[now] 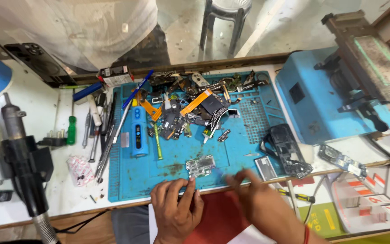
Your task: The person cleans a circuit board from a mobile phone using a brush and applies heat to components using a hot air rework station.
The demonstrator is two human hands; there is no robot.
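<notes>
A small silver circuit board [201, 165] lies near the front of a blue work mat [168, 158]. My left hand [175, 208] rests at the mat's front edge, its index finger stretched up to touch the board's lower left corner. My right hand [253, 196] is blurred with motion just right of the board, fingers spread and holding nothing I can make out. Behind the board, a heap of phone parts and orange flex cables [195, 106] covers the back of the mat.
Screwdrivers and tweezers [98, 129] lie along the mat's left side, beside a blue tool [139, 131]. A hot-air gun [21, 158] stands at the left. A blue machine [326, 97] stands at the right, with a black phone frame [287, 151] in front of it.
</notes>
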